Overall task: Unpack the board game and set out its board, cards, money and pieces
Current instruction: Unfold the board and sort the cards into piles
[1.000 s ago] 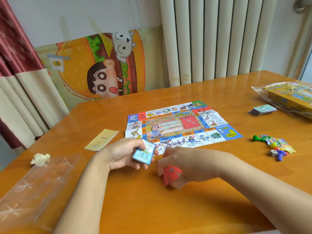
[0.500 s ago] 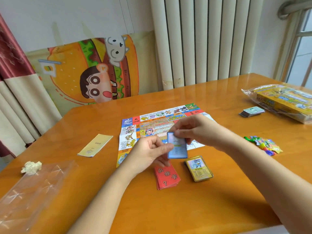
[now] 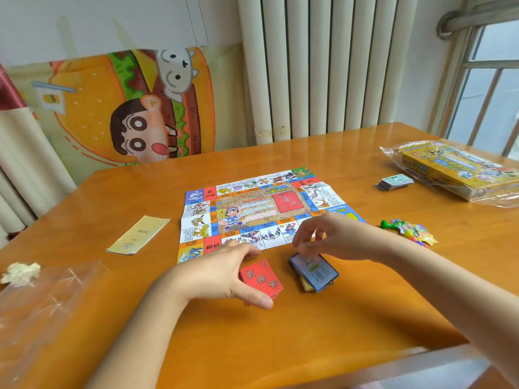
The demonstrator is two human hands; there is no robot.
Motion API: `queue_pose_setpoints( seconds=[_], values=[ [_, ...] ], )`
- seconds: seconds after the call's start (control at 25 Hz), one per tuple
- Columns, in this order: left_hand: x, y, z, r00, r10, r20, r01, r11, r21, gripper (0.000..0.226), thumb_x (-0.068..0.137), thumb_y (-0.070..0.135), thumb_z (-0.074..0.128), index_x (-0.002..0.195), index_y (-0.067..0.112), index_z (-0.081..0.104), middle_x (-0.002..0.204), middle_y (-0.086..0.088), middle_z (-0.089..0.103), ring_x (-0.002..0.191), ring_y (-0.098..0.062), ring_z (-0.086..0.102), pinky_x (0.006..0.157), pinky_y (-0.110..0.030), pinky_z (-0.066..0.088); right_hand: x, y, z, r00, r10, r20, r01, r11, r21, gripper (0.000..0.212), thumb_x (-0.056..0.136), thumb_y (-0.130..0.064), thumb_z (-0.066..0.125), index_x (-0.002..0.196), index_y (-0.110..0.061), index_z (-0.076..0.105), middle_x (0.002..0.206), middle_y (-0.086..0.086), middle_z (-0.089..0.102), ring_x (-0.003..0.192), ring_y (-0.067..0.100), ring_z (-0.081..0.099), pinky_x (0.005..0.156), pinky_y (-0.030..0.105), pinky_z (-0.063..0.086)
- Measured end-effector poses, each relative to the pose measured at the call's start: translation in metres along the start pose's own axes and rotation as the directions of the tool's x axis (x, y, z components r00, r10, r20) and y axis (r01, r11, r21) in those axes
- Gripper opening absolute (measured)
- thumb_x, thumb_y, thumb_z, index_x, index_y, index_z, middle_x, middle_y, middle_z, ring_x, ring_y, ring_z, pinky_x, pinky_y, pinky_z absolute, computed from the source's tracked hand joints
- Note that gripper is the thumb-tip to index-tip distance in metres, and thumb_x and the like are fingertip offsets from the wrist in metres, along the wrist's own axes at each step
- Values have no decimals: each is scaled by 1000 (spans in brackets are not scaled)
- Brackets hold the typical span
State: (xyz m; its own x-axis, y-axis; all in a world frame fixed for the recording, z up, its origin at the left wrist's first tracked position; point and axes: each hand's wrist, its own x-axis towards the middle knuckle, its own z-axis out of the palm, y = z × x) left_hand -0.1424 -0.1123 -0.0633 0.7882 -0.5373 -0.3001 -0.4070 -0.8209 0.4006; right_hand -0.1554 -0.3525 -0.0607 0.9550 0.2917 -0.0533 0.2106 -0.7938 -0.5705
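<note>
The paper game board [image 3: 252,211] lies unfolded mid-table. In front of it sits a red card stack [image 3: 262,280]; my left hand [image 3: 222,276] wraps its left side, thumb at the near corner and fingers at the far edge. Just to the right, a blue-faced card pile [image 3: 316,272] rests on yellow cards. My right hand [image 3: 337,240] hovers over its far edge with fingers spread, slightly blurred. A money stack [image 3: 394,182] and a heap of coloured pieces [image 3: 412,233] lie to the right.
The yellow game box [image 3: 455,169] sits in a plastic wrapper at the far right corner. A pale yellow leaflet [image 3: 139,235] lies left of the board. A clear plastic bag [image 3: 42,304] and crumpled paper [image 3: 21,272] sit at the left edge.
My right hand has set the blue cards down onto the yellow pile. My left hand has let go of them and dropped onto the red stack.
</note>
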Motion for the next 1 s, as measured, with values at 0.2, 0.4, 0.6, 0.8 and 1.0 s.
queue_pose_setpoints(
  seconds=[0.2, 0.4, 0.6, 0.8, 1.0],
  values=[
    [5, 4, 9, 999, 40, -25, -39, 998, 55, 103, 64, 59, 76, 146, 36, 17, 132, 17, 32, 127, -1, 29, 108, -28, 33, -24, -17, -12, 938, -14, 347, 137, 933, -332, 62, 82, -43, 70, 131, -56, 35, 147, -20, 25, 129, 6, 38, 92, 22, 37],
    [8, 2, 12, 997, 75, -36, -76, 997, -26, 87, 70, 46, 78, 140, 38, 26, 122, 19, 37, 115, 0, 40, 101, -25, 41, -21, -22, -5, 882, -3, 472, 219, 889, -403, 63, 82, -32, 69, 127, -60, 34, 149, -19, 23, 129, 14, 40, 98, 34, 43],
    [5, 2, 7, 993, 115, 35, -116, 993, 24, 68, 73, 42, 76, 129, 52, 37, 116, 17, 39, 106, -3, 47, 92, -25, 45, -14, -12, 4, 935, -78, 345, 208, 910, -358, 41, 84, -31, 67, 116, -48, 48, 128, -11, 41, 111, 16, 49, 90, 40, 48],
    [-2, 11, 4, 990, 110, 87, -115, 992, 55, 59, 76, 34, 72, 120, 58, 40, 113, 13, 37, 99, -4, 47, 80, -21, 45, -29, -15, 13, 950, -136, 282, 243, 888, -391, 38, 83, -35, 67, 116, -43, 50, 127, -4, 41, 113, 18, 46, 90, 34, 43],
    [-25, 13, 12, 986, 112, 122, -120, 991, 61, 42, 75, 29, 73, 106, 49, 51, 118, 16, 37, 109, -5, 44, 90, -23, 46, -44, -22, 25, 957, -176, 233, 261, 872, -414, 40, 83, -37, 67, 119, -41, 50, 126, 3, 42, 115, 22, 43, 92, 34, 42]
  ],
)
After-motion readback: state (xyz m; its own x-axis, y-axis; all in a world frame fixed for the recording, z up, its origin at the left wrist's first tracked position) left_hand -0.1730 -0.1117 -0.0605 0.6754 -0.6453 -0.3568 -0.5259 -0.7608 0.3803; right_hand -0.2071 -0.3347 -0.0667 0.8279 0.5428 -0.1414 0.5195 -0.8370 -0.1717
